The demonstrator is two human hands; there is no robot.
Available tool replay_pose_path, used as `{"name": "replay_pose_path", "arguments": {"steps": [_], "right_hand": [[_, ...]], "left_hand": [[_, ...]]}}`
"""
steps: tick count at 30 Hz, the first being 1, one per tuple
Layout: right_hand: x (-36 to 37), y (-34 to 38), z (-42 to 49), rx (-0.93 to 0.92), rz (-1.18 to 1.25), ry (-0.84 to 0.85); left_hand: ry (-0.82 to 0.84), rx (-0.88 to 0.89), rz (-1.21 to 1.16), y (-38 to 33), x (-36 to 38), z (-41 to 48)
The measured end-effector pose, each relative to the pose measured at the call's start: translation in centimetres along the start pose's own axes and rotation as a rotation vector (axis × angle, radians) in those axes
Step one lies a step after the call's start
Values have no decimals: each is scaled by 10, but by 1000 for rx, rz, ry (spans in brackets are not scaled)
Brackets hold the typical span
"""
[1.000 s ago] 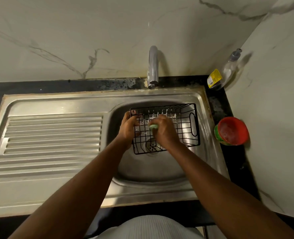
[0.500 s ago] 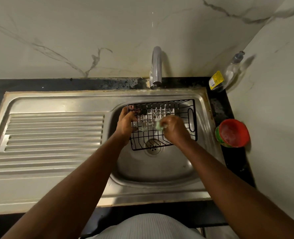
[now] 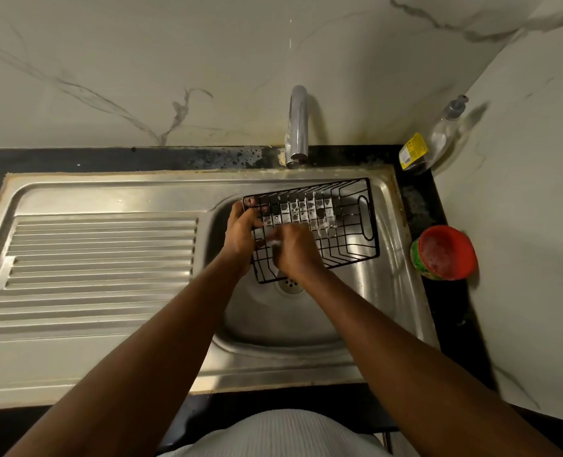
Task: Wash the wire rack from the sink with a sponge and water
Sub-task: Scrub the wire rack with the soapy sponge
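Note:
A black wire rack (image 3: 346,225) is held tilted over the steel sink basin (image 3: 306,311), below the tap (image 3: 297,127). My left hand (image 3: 240,232) grips the rack's left end, fingers curled through the wires. My right hand (image 3: 295,252) sits on the rack's near left part and holds a pale green sponge (image 3: 275,244), of which only a small foamy edge shows between the two hands. Soap film fills several meshes in the rack's far wall. No water runs from the tap.
A ribbed steel draining board (image 3: 102,258) lies left of the basin. On the black counter at right stand a red tub (image 3: 445,252) and, in the corner, a clear dish-soap bottle (image 3: 438,136). Marble walls close in behind and on the right.
My right hand with the sponge has slid left along the rack, toward my left hand. The rack has shifted slightly and stays in my left hand's grip.

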State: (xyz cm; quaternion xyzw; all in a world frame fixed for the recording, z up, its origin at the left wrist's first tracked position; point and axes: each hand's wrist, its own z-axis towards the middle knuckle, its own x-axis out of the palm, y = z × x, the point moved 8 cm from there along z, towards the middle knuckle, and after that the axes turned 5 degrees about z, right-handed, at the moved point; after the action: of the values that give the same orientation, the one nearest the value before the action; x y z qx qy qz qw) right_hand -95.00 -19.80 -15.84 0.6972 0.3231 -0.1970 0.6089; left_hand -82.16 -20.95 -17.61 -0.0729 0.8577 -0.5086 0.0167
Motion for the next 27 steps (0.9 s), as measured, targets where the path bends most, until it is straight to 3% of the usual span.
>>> {"name": "replay_pose_path", "arguments": {"steps": [3, 7, 14, 22, 24, 27], "right_hand": [[21, 18, 5, -1, 118, 145], [27, 17, 6, -52, 66, 276], [12, 5, 3, -143, -173, 256], [-78, -70, 10, 184, -692, -7], [-76, -69, 10, 249, -713, 16], [-49, -67, 9, 219, -623, 225]], "left_hand": [[-5, 22, 10, -2, -2, 3], [-7, 24, -5, 5, -3, 7], [-19, 16, 10, 6, 1, 4], [27, 53, 15, -7, -5, 8], [17, 76, 19, -8, -1, 8], [21, 103, 63, -11, -4, 9]]}}
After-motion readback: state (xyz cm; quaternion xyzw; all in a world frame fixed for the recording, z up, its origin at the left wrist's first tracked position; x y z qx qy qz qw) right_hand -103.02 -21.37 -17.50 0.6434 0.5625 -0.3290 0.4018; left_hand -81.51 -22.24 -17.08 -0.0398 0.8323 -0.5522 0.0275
